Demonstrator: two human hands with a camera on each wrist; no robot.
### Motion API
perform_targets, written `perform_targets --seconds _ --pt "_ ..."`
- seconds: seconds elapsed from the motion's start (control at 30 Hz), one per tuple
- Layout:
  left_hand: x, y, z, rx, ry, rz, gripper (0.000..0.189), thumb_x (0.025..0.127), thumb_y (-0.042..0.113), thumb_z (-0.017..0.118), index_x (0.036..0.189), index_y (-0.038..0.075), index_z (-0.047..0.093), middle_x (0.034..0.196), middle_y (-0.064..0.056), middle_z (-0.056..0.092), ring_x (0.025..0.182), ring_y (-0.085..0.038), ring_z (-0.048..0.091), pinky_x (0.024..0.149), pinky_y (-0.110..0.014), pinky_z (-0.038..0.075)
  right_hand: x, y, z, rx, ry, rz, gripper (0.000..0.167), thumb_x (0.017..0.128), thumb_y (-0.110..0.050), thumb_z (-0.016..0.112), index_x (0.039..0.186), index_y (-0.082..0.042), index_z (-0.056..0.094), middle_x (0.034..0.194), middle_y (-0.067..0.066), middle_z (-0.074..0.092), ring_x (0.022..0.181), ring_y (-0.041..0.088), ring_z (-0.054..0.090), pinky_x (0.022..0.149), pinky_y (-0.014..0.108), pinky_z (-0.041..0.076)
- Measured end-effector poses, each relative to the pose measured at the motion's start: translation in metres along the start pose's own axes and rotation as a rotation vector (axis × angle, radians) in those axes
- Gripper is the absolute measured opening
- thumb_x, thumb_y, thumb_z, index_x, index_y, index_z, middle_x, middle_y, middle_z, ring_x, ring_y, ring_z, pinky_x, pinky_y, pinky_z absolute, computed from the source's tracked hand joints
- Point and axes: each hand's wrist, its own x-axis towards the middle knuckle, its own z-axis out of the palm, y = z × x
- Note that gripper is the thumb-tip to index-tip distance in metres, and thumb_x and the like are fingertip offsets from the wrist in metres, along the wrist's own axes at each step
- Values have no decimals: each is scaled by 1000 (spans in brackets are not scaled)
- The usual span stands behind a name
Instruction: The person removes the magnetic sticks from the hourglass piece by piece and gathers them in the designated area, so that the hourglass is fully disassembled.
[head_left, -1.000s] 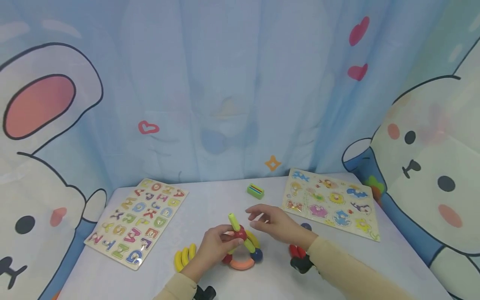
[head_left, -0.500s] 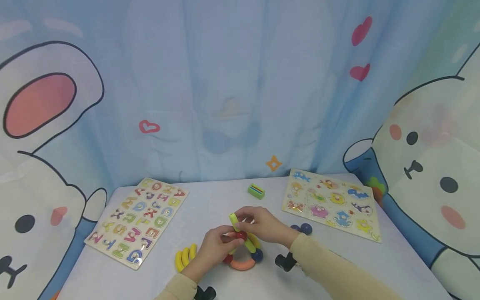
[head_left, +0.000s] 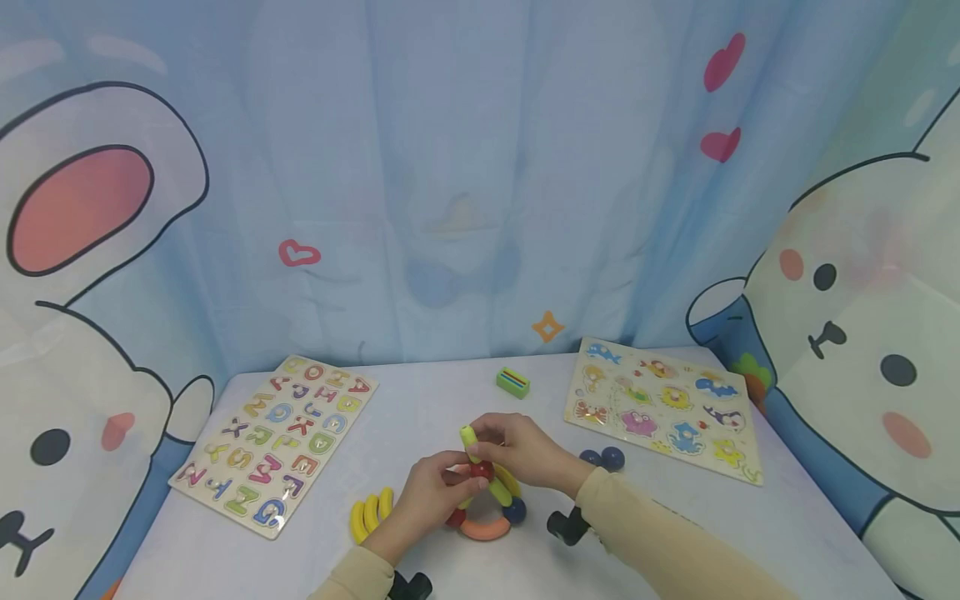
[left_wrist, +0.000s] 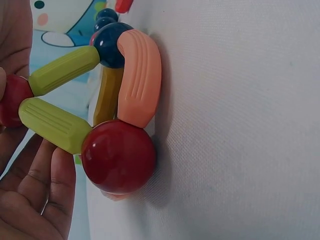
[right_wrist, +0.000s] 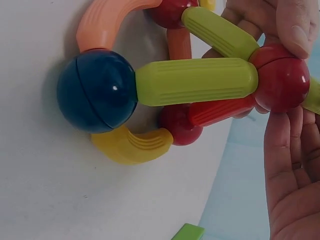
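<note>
A magnetic ball-and-stick structure stands on the table. Its base is a ring of curved sticks, including an orange stick and a yellow stick, joined by red balls and a blue ball. Straight green sticks and a red stick lean up to a red top ball. My left hand pinches that top ball from the left. From the right, my right hand holds the green stick standing on it; its lower end is partly hidden by the fingers.
Several curved yellow sticks lie left of my left hand. Two blue balls lie beyond my right forearm. A letter puzzle board, an animal puzzle board and a small green block lie further back, before a curtain.
My right hand has moved left and down from beside the structure to grip the upright green stick. My left hand keeps its hold on the top ball. The last half second shows hardly any movement.
</note>
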Motion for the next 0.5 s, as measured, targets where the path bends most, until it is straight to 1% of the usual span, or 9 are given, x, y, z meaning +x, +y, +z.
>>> perform_targets --seconds 0.2,0.3,0.5 --pt "0 1 0 5 0 -3 39 89 29 77 121 10 68 116 -7 69 97 -19 70 78 -35 59 -1 2 0 1 12 12 28 98 -22 66 124 -11 64 113 1 69 109 22 65 88 37 56" --pt "-1 1 0 3 1 -5 40 88 29 78 122 9 68 117 -8 69 98 -20 70 78 -35 59 -1 1 1 7 21 21 32 98 -21 66 129 -14 61 110 0 68 106 22 65 87 38 57" --pt "-1 0 0 3 4 -9 41 88 29 78 122 9 68 117 -8 69 97 -20 70 77 -36 60 -2 2 1 43 23 5 33 98 -20 66 130 -20 57 105 0 69 102 22 66 85 41 57"
